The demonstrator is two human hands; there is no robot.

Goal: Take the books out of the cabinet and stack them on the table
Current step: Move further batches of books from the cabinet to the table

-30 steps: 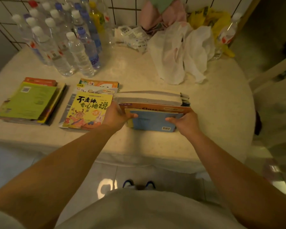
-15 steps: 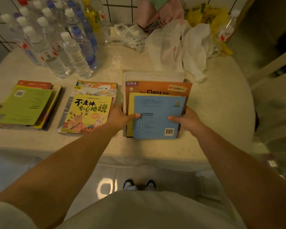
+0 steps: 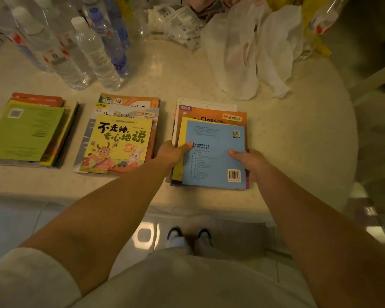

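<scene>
Head view. The third stack of books (image 3: 211, 147) is now lying flat on the table (image 3: 298, 141), to the right of 2 earlier stacks; 1 second ago the same bundle was standing on edge with its fore-edges facing the camera, and half a second ago it was tipping down toward the surface. The left hand (image 3: 172, 151) is gripping the stack's left edge, thumb lying over the blue back cover (image 3: 213, 156) of the top book; the right hand (image 3: 251, 162) is gripping the right edge, thumb likewise on top. The 2 hands are apart, with the stack between them. Beneath the blue cover, a yellow book, an orange book (image 3: 211, 117) titled "The Class Trip" and a white one are showing at the far end, unevenly aligned. The middle stack (image 3: 118, 141) and the left stack (image 3: 29, 130) are lying just beside one another, untouched. Water bottles (image 3: 85, 47) and a white plastic bag (image 3: 251, 47) are standing at the table's far side. Judgement: this batch is effectively delivered; release, and perhaps squaring the edges, is what remains. The cabinet is not in view.
</scene>
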